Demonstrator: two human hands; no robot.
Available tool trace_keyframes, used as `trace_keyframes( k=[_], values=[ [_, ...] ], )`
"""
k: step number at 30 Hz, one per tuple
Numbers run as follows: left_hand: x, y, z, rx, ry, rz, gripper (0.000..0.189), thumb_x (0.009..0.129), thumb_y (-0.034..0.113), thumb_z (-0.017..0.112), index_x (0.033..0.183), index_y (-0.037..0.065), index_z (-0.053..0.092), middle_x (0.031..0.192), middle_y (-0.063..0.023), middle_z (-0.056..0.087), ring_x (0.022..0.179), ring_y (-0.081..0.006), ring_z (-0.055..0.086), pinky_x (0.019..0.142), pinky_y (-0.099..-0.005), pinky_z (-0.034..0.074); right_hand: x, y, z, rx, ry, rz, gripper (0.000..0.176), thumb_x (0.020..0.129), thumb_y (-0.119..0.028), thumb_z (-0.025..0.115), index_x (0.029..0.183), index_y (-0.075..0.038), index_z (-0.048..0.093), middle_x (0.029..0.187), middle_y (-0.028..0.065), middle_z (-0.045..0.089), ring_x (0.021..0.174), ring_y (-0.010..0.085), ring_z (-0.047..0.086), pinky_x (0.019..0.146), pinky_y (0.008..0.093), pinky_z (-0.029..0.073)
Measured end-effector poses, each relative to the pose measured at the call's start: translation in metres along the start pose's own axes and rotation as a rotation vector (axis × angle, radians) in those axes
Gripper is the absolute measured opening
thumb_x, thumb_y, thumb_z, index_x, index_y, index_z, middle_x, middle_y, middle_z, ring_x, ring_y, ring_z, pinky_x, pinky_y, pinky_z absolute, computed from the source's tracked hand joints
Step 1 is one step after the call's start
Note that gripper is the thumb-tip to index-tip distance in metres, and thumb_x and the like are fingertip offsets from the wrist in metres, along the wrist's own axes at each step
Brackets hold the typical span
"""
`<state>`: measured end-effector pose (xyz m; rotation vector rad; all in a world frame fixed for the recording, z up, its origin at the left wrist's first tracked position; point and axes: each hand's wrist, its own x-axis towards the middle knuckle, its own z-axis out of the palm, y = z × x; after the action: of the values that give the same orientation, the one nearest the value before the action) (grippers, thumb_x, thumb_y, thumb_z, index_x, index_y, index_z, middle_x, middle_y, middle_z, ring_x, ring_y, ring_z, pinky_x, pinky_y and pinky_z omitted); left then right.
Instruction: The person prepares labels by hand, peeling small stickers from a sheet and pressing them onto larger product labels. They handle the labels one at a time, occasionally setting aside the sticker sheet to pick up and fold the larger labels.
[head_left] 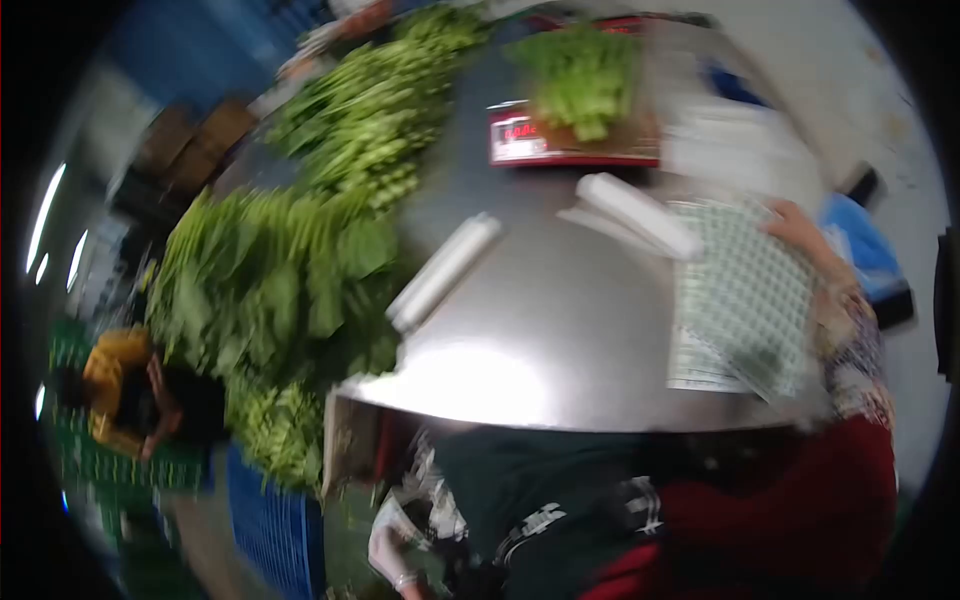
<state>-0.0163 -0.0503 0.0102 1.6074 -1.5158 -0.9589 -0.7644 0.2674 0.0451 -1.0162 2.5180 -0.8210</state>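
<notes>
At the right side of the metal table point(590, 330), my right hand point(800, 230) grips the upper edge of a sheet printed with rows of small green labels point(745, 270). Another sheet edge shows beneath it, and the lower corner looks clear and shiny. A blurred pale hand, apparently my left hand point(392, 540), hangs low beside the dark apron, below the table edge; its fingers are smeared. Two white rolls lie on the table: one white roll point(445, 272) near the greens, another white roll point(640, 215) close to the sheet.
Leafy green vegetables point(290, 260) are heaped along the left. A bunch of greens point(585, 80) sits on a red scale point(570, 150) with a lit display. Clear plastic bags point(735, 145) lie at upper right. A blue crate point(270, 520) stands lower left; a person in yellow point(120, 390) is beyond.
</notes>
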Motion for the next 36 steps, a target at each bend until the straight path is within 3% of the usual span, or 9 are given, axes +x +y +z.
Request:
trace_keyframes(
  k=[1, 2, 6, 13, 19, 22, 26, 31, 36],
  values=[
    [-0.003, 0.012, 0.004, -0.175, 0.089, -0.161, 0.014, 0.082, 0.009, 0.057, 0.081, -0.004, 0.063, 0.076, -0.0016, 0.061, 0.066, -0.0111, 0.056, 0.058, -0.0244, 0.046, 0.005, 0.013, 0.001, -0.182, 0.12, -0.095, 0.032, 0.07, -0.019, 0.06, 0.092, 0.003, 0.061, 0.083, 0.0146, 0.062, 0.076, 0.0214, 0.058, 0.069, 0.0326, 0.044],
    [0.004, -0.019, -0.009, -0.206, 0.068, -0.169, 0.015, 0.081, 0.012, 0.059, 0.079, -0.002, 0.064, 0.072, -0.0004, 0.061, 0.063, -0.0089, 0.055, 0.057, -0.022, 0.044, 0.007, 0.014, 0.006, -0.202, 0.273, -0.181, 0.024, 0.071, -0.016, 0.059, 0.084, 0.005, 0.057, 0.072, 0.0132, 0.054, 0.065, 0.0208, 0.05, 0.063, 0.0336, 0.041],
    [-0.012, 0.008, -0.009, -0.288, 0.118, -0.21, 0.014, 0.083, 0.012, 0.057, 0.078, -0.001, 0.063, 0.069, -0.0001, 0.058, 0.06, -0.0078, 0.052, 0.057, -0.0211, 0.042, 0.013, -0.037, -0.018, -0.005, 0.123, -0.144, 0.018, 0.087, -0.016, 0.053, 0.075, -0.003, 0.048, 0.065, -0.0026, 0.041, 0.06, 0.0059, 0.036, 0.054, 0.0218, 0.03],
    [-0.017, 0.028, -0.009, -0.326, 0.108, -0.191, 0.015, 0.084, 0.012, 0.054, 0.08, -0.001, 0.062, 0.074, 0.0021, 0.058, 0.065, -0.0057, 0.051, 0.061, -0.0209, 0.041, 0.021, -0.225, 0.017, -0.036, -0.237, -0.388, 0.017, 0.088, -0.014, 0.05, 0.075, -0.003, 0.048, 0.066, -0.0035, 0.039, 0.06, 0.0043, 0.037, 0.055, 0.0208, 0.029],
    [-0.021, 0.02, -0.021, -0.473, 0.095, -0.119, 0.016, 0.082, 0.011, 0.057, 0.089, -0.002, 0.063, 0.079, -0.0014, 0.061, 0.069, -0.0067, 0.054, 0.064, -0.0201, 0.042, 0.049, -0.333, 0.122, -0.193, -0.35, -0.897, 0.015, 0.082, -0.01, 0.058, 0.078, 0.003, 0.051, 0.071, 0.0109, 0.05, 0.065, 0.0238, 0.05, 0.062, 0.0307, 0.039],
    [-0.024, 0.038, -0.024, -0.518, 0.105, -0.054, 0.016, 0.083, 0.01, 0.059, 0.092, -0.003, 0.063, 0.081, -0.0004, 0.062, 0.071, -0.0065, 0.054, 0.066, -0.0206, 0.043, 0.046, -0.38, 0.163, -0.159, -0.401, -0.985, 0.014, 0.082, -0.011, 0.059, 0.079, 0.002, 0.054, 0.072, 0.0132, 0.053, 0.066, 0.0285, 0.051, 0.063, 0.0347, 0.041],
    [-0.028, 0.03, -0.038, -0.386, 0.085, -0.09, 0.019, 0.083, 0.008, 0.059, 0.098, -0.004, 0.061, 0.083, 0.0006, 0.061, 0.074, -0.006, 0.053, 0.068, -0.0207, 0.043, 0.052, -0.413, 0.208, -0.152, -0.412, -1.157, 0.012, 0.082, -0.013, 0.06, 0.083, -0.001, 0.057, 0.074, 0.0134, 0.056, 0.068, 0.0301, 0.054, 0.062, 0.0369, 0.043],
    [-0.018, 0.016, -0.034, -0.244, 0.05, -0.177, 0.013, 0.083, 0.008, 0.059, 0.076, -0.002, 0.063, 0.068, 0.0035, 0.058, 0.061, -0.0031, 0.048, 0.056, -0.0194, 0.04, 0.042, -0.445, 0.244, -0.134, -0.381, -1.347, 0.014, 0.083, -0.019, 0.059, 0.084, -0.005, 0.058, 0.075, 0.012, 0.058, 0.07, 0.0304, 0.057, 0.061, 0.0382, 0.044],
    [-0.005, 0.021, -0.019, -0.18, 0.041, -0.2, 0.011, 0.084, 0.007, 0.058, 0.079, -0.002, 0.063, 0.07, 0.0022, 0.06, 0.06, -0.003, 0.049, 0.056, -0.0183, 0.04, 0.047, -0.451, 0.254, -0.154, -0.393, -1.31, 0.016, 0.086, -0.022, 0.057, 0.086, -0.006, 0.06, 0.076, 0.0088, 0.06, 0.073, 0.0292, 0.057, 0.067, 0.0389, 0.045]
  ],
)
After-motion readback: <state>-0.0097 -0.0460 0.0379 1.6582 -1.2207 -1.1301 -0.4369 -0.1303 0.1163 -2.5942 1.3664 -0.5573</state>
